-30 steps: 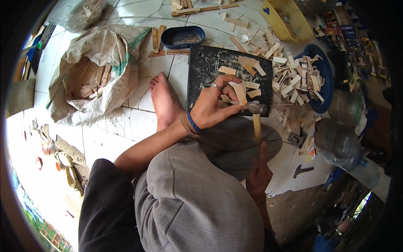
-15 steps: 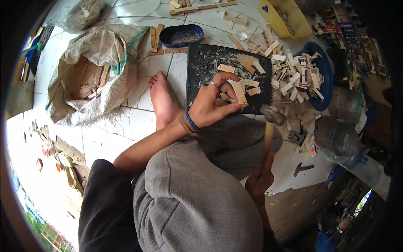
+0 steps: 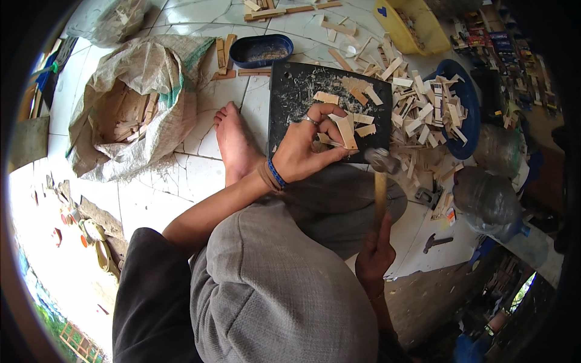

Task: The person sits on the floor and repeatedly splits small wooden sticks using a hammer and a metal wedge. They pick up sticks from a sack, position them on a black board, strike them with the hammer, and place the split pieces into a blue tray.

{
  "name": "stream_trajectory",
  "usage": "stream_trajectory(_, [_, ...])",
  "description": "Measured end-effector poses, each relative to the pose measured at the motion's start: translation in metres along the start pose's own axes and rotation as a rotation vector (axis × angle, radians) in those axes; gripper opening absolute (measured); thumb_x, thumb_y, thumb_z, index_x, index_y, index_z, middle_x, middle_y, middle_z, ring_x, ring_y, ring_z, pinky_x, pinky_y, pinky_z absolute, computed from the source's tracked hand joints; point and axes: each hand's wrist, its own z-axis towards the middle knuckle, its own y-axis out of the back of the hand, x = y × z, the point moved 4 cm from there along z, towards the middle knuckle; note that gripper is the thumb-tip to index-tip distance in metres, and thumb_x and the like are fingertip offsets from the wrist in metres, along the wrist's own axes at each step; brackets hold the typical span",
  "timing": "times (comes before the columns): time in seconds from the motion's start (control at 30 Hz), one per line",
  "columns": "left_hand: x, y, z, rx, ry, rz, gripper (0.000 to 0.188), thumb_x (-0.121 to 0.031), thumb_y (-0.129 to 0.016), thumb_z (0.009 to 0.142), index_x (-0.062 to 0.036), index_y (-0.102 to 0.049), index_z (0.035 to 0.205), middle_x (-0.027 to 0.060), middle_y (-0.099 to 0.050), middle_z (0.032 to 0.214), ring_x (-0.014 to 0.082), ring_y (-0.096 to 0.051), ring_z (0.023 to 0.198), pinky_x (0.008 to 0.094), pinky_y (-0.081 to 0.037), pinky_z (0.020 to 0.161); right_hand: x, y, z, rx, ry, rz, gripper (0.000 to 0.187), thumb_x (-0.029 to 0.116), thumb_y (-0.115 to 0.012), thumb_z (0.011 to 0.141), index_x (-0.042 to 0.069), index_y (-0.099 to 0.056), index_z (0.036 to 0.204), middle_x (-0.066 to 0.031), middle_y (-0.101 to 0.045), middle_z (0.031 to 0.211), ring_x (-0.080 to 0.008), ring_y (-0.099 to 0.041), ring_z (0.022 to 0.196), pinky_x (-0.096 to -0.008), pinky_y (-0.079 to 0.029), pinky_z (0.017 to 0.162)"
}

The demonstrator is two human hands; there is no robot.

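- While your left hand [image 3: 302, 150] pinches a pale wooden piece [image 3: 347, 132] between thumb and curled fingers, above the near right part of the black board [image 3: 283, 109], your right hand [image 3: 375, 257] is wrapped round the handle of a hammer [image 3: 380, 193].
- Hammer head is blurred, just right of the piece, apart from it.
- Risk, my read: your left thumb sits close to the hammer head; an off-line swing could catch it.
- Small piece, fingertip hold: an off-centre knock could twist it loose.
- Board surface: littered with shavings and wood scraps [image 3: 327, 97], so footing may be uneven.
- Room: cracked white tile floor [image 3: 242, 94]; sack [image 3: 172, 121] far left, blue basin [image 3: 474, 115] of offcuts far right, second hammer [image 3: 437, 243] near right.
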Motion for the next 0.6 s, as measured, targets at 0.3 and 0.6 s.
stream_trajectory(0.3, [0.0, -0.003, -0.004, 0.04, 0.132, -0.067, 0.059, -0.006, -0.083, 0.085, -0.0017, -0.049, 0.132, 0.0041, -0.074, 0.089, 0.011, -0.067, 0.092, 0.0295, -0.05, 0.091, -0.002, 0.006, 0.004, 0.044, -0.059, 0.032, 0.052, -0.002, -0.065, 0.096, -0.004, -0.054, 0.147, -0.0237, -0.075, 0.106, -0.025, -0.065, 0.062, -0.0345, -0.054, 0.062])
stream_trajectory(0.6, [-0.003, -0.004, -0.004, 0.023, 0.053, -0.03, 0.055, -0.005, -0.083, 0.084, -0.0019, -0.051, 0.129, 0.0052, -0.073, 0.089, 0.011, -0.068, 0.087, 0.0292, -0.053, 0.084, -0.011, -0.002, -0.009, 0.015, -0.073, 0.07, 0.053, 0.0, -0.062, 0.098, -0.005, -0.051, 0.15, -0.0255, -0.073, 0.105, -0.0231, -0.062, 0.059, -0.0364, -0.051, 0.058])
